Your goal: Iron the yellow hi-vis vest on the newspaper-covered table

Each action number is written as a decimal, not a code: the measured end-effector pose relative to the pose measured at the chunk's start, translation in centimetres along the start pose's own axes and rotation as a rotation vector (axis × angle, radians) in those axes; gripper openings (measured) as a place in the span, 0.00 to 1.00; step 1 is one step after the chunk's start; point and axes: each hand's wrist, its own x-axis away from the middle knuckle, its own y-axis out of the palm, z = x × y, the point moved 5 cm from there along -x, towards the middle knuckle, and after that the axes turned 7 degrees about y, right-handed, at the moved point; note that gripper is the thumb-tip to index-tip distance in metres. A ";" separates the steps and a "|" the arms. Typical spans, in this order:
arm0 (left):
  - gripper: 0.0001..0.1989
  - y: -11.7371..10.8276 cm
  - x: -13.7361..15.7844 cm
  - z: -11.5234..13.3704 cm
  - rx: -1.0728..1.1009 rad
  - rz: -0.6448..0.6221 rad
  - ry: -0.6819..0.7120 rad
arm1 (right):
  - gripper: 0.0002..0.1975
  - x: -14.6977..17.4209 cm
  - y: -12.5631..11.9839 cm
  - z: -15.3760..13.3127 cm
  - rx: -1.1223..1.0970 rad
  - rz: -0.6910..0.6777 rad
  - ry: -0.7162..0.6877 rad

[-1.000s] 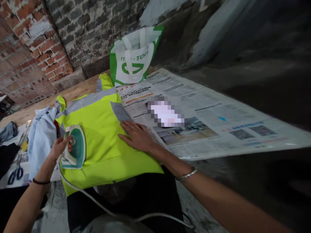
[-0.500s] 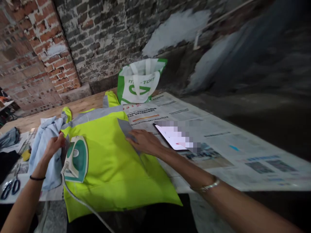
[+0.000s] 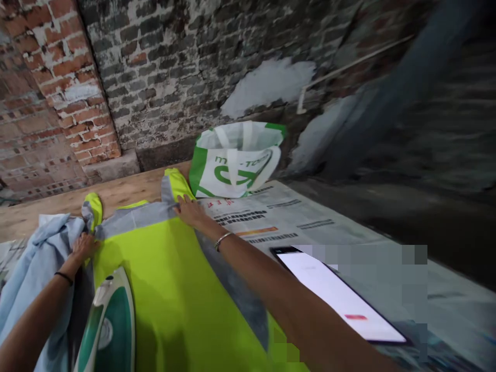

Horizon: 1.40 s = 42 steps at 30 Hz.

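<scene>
A bright yellow-green and grey long-sleeved top [image 3: 151, 289] lies spread out in front of me. My left hand [image 3: 83, 249] is at its left shoulder, beside the grey and yellow sleeve, with the fingers closed on the fabric edge. Over at the right shoulder, my right hand [image 3: 189, 212] rests on the cloth with its fingers apart. A green and white clothes iron [image 3: 110, 325] sits on the left part of the top, its lower end cut off by the frame.
Light blue cloth [image 3: 46, 258] is heaped left of the top. A white and green bag [image 3: 236, 163] stands behind it. To the right, a tablet-like device with a lit screen [image 3: 329, 289] lies on newspaper [image 3: 287, 199]. A brick wall [image 3: 163, 77] rises behind the wooden tabletop [image 3: 127, 183].
My right hand has moved from the top's right side up to its right shoulder. My left hand has shifted up to the left shoulder. The view has moved closer; the iron appears lower.
</scene>
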 end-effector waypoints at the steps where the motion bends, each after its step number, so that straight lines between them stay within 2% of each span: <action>1: 0.20 0.3 -0.3 -0.1 -0.031 -0.017 -0.007 | 0.27 -0.9 0.6 0.1 0.017 0.004 -0.003; 5: 0.18 1.0 -1.1 0.6 -0.139 -0.035 -0.036 | 0.21 -3.3 2.4 1.0 0.051 0.010 -0.086; 10: 0.18 0.5 -3.5 3.0 -0.135 0.038 -0.046 | 0.21 -5.3 1.2 3.2 0.084 0.110 -0.057; 13: 0.23 -0.8 -4.0 4.6 -0.082 0.062 -0.056 | 0.26 -4.6 -0.2 3.7 0.060 0.123 0.012; 15: 0.27 -2.1 -2.9 5.4 -0.034 0.079 -0.031 | 0.28 -2.6 -1.0 3.1 0.042 0.132 -0.017; 17: 0.25 -3.6 -0.2 6.0 0.023 0.077 0.009 | 0.26 0.8 -1.8 1.8 0.002 0.115 -0.113; 19: 0.22 -4.9 3.9 6.0 0.093 0.046 0.038 | 0.23 5.4 -2.8 0.0 -0.078 0.066 -0.237; 20: 0.21 -5.5 6.5 5.9 0.132 0.020 0.045 | 0.22 8.1 -3.6 -1.2 -0.132 0.032 -0.301; 22: 0.26 -6.3 12.3 5.7 0.232 -0.051 0.050 | 0.19 13.7 -5.4 -3.9 -0.257 -0.034 -0.440; 24: 0.30 -6.4 18.1 6.1 0.424 -0.153 0.076 | 0.17 18.9 -7.2 -7.1 -0.409 -0.114 -0.543; 26: 0.29 -6.5 22.7 6.5 0.596 -0.112 0.068 | 0.17 22.6 -8.4 -10.5 -0.567 -0.213 -0.609; 27: 0.28 -6.5 24.3 6.8 0.683 -0.089 0.056 | 0.17 23.7 -8.6 -12.2 -0.622 -0.266 -0.597; 29: 0.30 -6.2 26.3 7.6 0.812 -0.033 0.042 | 0.17 24.6 -8.5 -15.0 -0.652 -0.363 -0.501; 31: 0.33 -5.8 27.1 8.6 0.881 0.006 0.059 | 0.21 24.3 -8.2 -16.9 -0.607 -0.403 -0.368; 34: 0.34 -4.8 27.9 10.3 0.908 0.036 0.115 | 0.30 23.5 -8.1 -18.3 -0.497 -0.353 -0.284; 36: 0.33 -3.7 29.0 11.3 0.935 0.028 0.149 | 0.35 23.1 -8.3 -18.5 -0.380 -0.327 -0.309; 38: 0.32 -2.1 30.7 11.8 0.948 0.042 0.173 | 0.33 23.0 -8.4 -18.4 -0.243 -0.362 -0.358; 42: 0.28 1.8 34.1 10.7 0.841 0.223 0.136 | 0.29 23.3 -9.3 -17.7 -0.121 -0.414 -0.548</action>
